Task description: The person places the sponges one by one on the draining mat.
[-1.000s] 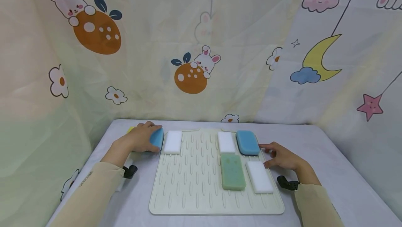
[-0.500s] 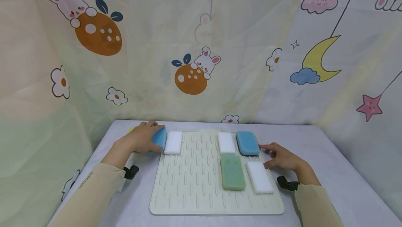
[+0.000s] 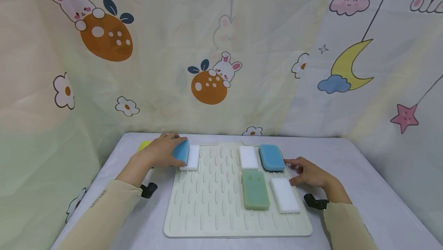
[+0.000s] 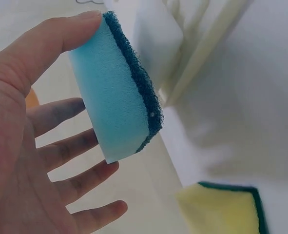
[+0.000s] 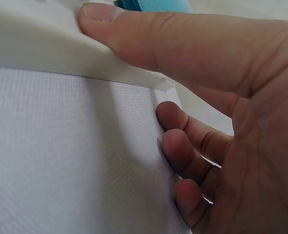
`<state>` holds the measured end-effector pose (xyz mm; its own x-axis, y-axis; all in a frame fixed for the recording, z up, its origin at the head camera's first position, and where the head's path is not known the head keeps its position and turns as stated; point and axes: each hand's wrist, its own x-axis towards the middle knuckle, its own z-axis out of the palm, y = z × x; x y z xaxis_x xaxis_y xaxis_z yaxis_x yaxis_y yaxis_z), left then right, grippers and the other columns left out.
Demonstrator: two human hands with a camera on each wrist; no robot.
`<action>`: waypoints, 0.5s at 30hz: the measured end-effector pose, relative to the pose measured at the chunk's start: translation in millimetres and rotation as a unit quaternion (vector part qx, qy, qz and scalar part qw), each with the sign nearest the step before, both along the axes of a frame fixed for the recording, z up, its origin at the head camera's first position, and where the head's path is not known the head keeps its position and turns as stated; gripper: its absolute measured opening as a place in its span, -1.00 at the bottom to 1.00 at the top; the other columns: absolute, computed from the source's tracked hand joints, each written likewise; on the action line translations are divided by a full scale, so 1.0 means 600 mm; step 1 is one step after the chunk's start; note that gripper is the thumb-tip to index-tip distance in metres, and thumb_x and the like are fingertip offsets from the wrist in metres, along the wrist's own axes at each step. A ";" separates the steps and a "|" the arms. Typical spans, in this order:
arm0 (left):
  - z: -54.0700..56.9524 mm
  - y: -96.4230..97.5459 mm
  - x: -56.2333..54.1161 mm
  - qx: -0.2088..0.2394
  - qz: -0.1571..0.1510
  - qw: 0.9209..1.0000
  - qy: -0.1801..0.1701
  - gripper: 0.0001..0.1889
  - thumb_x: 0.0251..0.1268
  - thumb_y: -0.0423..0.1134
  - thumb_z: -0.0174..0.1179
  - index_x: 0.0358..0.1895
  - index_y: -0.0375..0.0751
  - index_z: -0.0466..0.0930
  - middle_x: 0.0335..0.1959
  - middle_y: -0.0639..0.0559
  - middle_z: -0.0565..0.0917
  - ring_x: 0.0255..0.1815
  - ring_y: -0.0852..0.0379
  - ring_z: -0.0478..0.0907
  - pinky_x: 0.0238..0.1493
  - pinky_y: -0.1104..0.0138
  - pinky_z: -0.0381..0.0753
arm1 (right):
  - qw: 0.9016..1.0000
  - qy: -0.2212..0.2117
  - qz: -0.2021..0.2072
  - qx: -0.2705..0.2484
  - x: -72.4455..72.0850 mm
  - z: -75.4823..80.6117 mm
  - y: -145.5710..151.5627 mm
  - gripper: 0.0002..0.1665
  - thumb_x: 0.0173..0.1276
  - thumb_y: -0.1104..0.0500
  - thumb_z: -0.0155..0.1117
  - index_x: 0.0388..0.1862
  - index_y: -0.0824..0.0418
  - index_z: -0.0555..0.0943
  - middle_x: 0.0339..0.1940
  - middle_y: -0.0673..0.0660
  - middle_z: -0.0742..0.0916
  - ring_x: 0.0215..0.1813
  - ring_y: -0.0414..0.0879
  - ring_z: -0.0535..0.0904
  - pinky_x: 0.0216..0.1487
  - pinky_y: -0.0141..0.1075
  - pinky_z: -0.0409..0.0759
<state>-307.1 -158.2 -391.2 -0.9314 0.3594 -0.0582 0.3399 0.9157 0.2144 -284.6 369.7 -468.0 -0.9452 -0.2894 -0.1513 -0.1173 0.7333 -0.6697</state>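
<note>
My left hand (image 3: 162,150) pinches a blue sponge (image 4: 112,92) with a dark blue scouring side, thumb on one end and fingertips at the other side. In the head view the blue sponge hangs at the upper left of a cream ridged mat (image 3: 214,204), partly in front of a white sponge (image 3: 194,157). At the mat's right edge rests my right hand (image 3: 311,173). Its thumb (image 5: 102,13) lies on the rim beside another white sponge (image 3: 285,195), and its forefinger points to the edge by a second blue sponge (image 3: 272,157). The other fingers are loosely bent, holding nothing.
On the mat also lie a green sponge (image 3: 255,190) and a white sponge (image 3: 248,157). A yellow sponge (image 4: 221,207) with a dark green side is on the white-covered table (image 3: 360,180) behind my left hand. A printed cloth (image 3: 166,69) hangs behind the table.
My left hand has carried the blue sponge to the right, from beside the mat to over the left white sponge. More of the yellow sponge shows. The right hand stays in place.
</note>
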 end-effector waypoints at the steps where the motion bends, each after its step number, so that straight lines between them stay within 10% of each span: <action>1: 0.000 0.003 0.000 -0.001 -0.004 1.000 0.002 -0.03 0.09 0.23 0.50 0.57 -0.03 0.35 0.47 -0.19 0.42 0.44 -0.30 0.33 0.33 -0.25 0.52 | 1.000 0.001 -0.001 0.003 0.000 0.000 0.000 0.07 0.02 0.09 0.68 0.53 0.25 0.43 0.10 0.25 0.54 -0.07 0.00 0.34 -0.15 -0.23 0.40; 15: -0.006 0.033 -0.002 -0.007 -0.028 0.999 0.021 -0.08 0.14 0.26 0.45 0.54 -0.05 0.39 0.50 -0.18 0.42 0.50 -0.28 0.31 0.44 -0.22 0.41 | 1.000 0.007 0.000 0.010 -0.007 -0.007 0.005 0.08 -0.01 0.07 0.69 0.52 0.24 0.45 0.08 0.24 0.54 -0.08 0.03 0.35 -0.15 -0.21 0.41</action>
<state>-308.3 -138.3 -394.7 -0.9114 0.4107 -0.0244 0.3995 0.8976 0.1861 -288.8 372.6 -472.3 -0.9470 -0.2870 -0.1445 -0.1266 0.7465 -0.6532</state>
